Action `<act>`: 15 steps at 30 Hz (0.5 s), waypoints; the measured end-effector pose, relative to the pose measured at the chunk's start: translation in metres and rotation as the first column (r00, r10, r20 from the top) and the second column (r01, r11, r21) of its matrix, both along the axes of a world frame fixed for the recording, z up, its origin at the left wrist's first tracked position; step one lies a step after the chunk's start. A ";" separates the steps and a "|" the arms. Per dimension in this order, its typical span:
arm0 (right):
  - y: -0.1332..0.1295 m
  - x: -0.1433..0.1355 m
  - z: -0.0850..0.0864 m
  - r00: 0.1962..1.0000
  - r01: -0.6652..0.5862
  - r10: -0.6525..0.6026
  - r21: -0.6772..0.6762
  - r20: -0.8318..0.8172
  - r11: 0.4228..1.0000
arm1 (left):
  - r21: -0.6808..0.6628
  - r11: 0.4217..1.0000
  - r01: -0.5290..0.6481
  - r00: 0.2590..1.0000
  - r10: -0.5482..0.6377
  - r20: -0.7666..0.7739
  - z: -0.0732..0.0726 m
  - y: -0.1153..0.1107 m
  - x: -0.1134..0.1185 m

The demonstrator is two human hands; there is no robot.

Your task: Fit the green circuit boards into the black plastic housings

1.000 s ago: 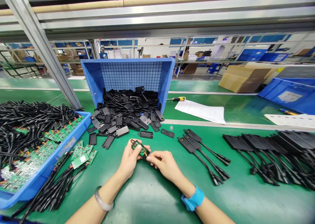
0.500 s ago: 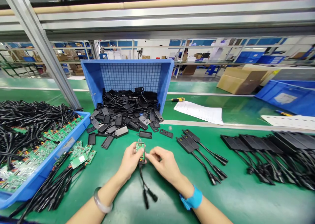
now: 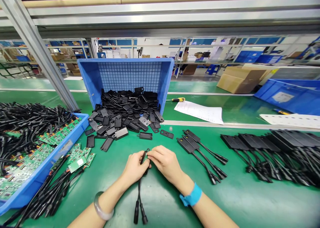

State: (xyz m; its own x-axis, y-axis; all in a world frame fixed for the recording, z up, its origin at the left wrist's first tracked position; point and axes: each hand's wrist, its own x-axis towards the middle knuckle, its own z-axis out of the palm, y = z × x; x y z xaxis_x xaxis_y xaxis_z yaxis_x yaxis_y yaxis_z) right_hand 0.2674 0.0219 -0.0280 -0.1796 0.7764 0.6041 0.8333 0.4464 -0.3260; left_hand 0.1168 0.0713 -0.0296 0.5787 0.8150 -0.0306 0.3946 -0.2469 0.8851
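My left hand [image 3: 136, 165] is closed round a small black plastic case half [image 3: 143, 157] with a green circuit board [image 3: 145, 158] inside it. The case is tilted on its side. Two black cables with plug ends [image 3: 139, 201] hang from its lower end toward me. Fingers of my right hand [image 3: 165, 161] are pinched against the right edge of the case near its top, partly hiding the board. Just beyond my hands lie loose black case pieces [image 3: 145, 135]. To the right, a few closed black cases with cables [image 3: 188, 144] rest on the green bench.
A blue crate [image 3: 167, 84] on its side spills black case parts. At left stands a blue bin [image 3: 75, 136] of cabled boards, with more boards [image 3: 80, 161] beside it. Rows of cased units [image 3: 240, 143], a screwdriver [image 3: 178, 99] and a paper sheet [image 3: 200, 112] lie rightward.
The case has been turned from facing up onto its side, and its cables have swung left. My right hand has moved in from beside the case and now grips its edge.
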 end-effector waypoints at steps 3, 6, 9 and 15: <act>0.001 0.001 -0.001 0.999 -0.012 0.011 -0.027 -0.046 1.000 | 0.019 1.000 0.007 1.000 -0.007 -0.018 0.001 -0.001 0.000; 0.001 0.005 -0.001 0.998 -0.021 0.018 -0.057 -0.060 0.998 | 0.017 1.000 0.017 1.000 -0.017 -0.018 0.002 -0.001 -0.001; 0.002 0.006 0.001 0.999 -0.038 0.036 -0.076 -0.021 0.996 | -0.011 0.999 0.036 0.999 -0.036 -0.018 0.000 0.000 -0.001; 0.002 0.000 0.007 0.991 -0.019 0.038 -0.142 0.130 0.990 | -0.124 0.991 0.047 0.998 -0.040 0.053 -0.006 0.006 -0.001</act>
State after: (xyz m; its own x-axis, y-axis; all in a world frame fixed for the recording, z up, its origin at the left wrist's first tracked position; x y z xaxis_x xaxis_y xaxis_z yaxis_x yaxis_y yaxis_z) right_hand 0.2670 0.0240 -0.0214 -0.2741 0.8452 0.4589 0.8607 0.4284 -0.2751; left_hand 0.1156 0.0777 -0.0352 0.6168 0.7806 -0.1009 0.3398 -0.1485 0.9287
